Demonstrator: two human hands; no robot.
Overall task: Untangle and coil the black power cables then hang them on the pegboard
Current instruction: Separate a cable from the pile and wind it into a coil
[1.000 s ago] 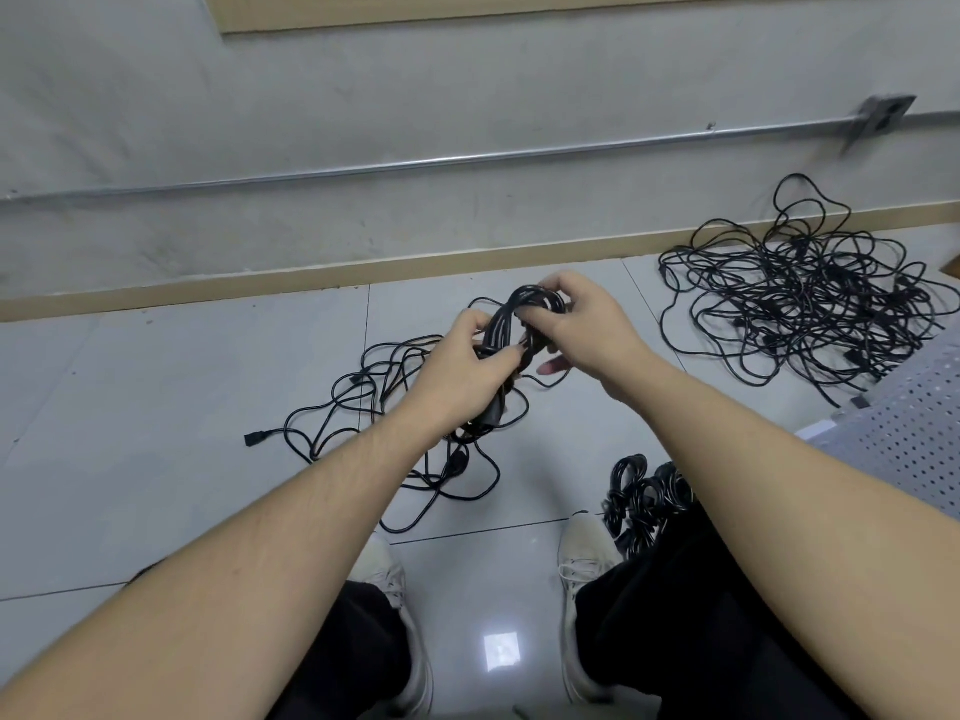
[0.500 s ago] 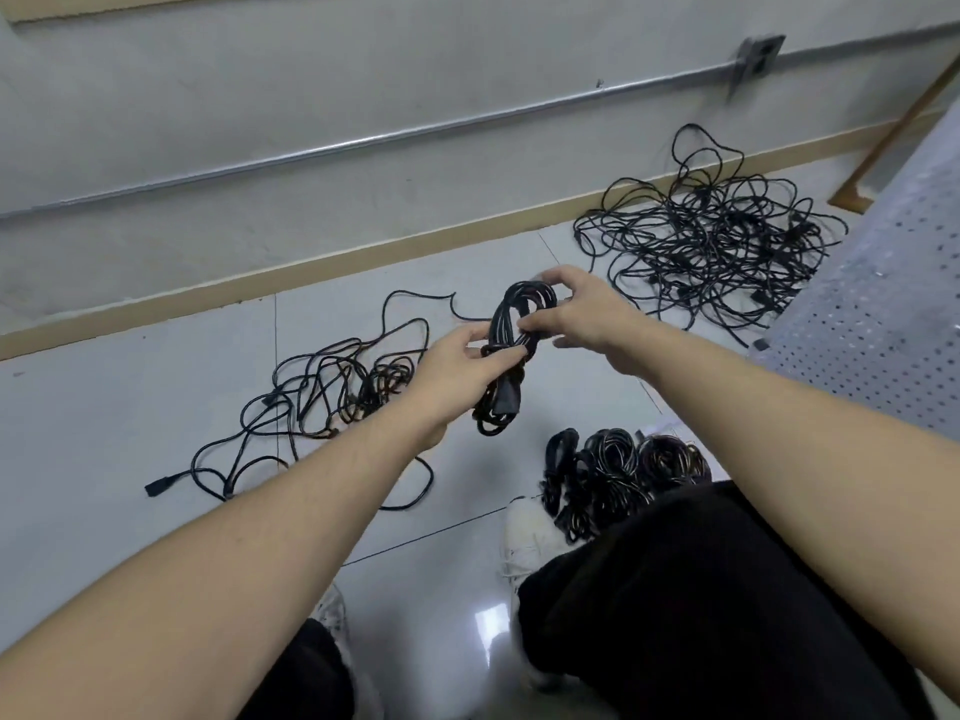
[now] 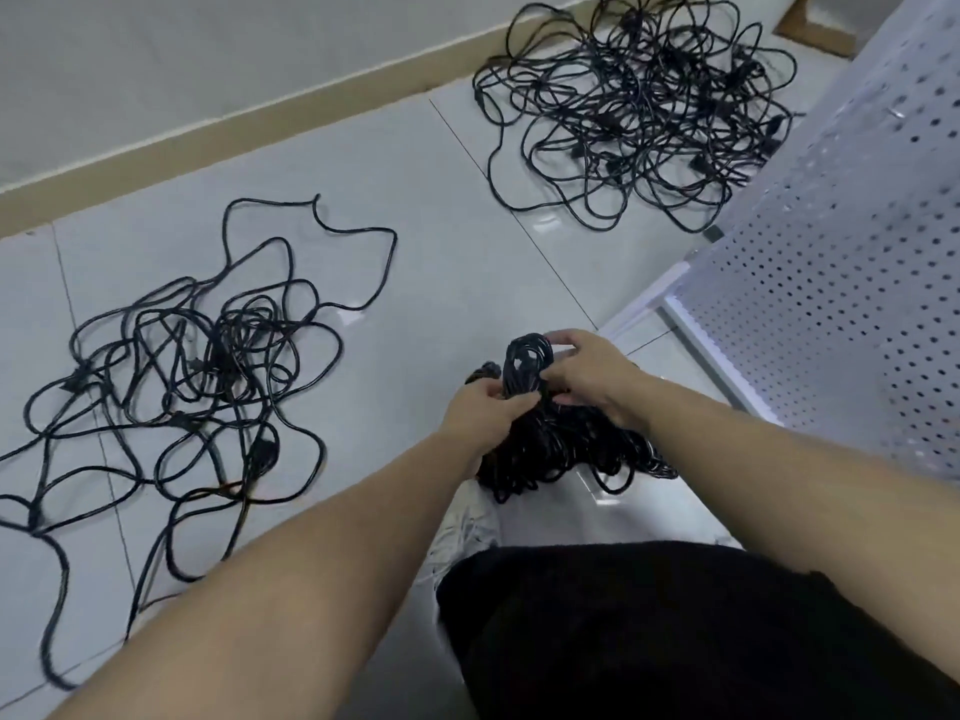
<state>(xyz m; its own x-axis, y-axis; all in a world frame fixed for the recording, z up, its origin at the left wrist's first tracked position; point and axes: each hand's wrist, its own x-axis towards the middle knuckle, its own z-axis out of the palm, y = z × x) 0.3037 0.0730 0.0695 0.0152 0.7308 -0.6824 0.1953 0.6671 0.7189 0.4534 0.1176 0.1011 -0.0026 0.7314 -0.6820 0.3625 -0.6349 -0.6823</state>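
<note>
Both hands, left hand [image 3: 480, 407] and right hand [image 3: 592, 374], fingers curled tight round the coiled cable [image 3: 522, 368] above the finished pile [image 3: 566, 449]; loosen now and loops spring apart, snagging that pile.

- The lower part of the coiled cable [image 3: 524, 368] is covered by the left hand [image 3: 480, 413] and right hand [image 3: 597, 376], so where it ends against the pile of coiled cables [image 3: 561, 449] beneath cannot be told.
- The loose tangle [image 3: 208, 376] runs off the picture's left edge.
- The far tangle [image 3: 634, 106] is cut by the top edge, its right side hidden behind the pegboard [image 3: 841, 283].
- The pegboard runs past the right edge.
- The shoe [image 3: 462, 532] shows only partly, between the left forearm and the black trouser leg [image 3: 649, 631].
</note>
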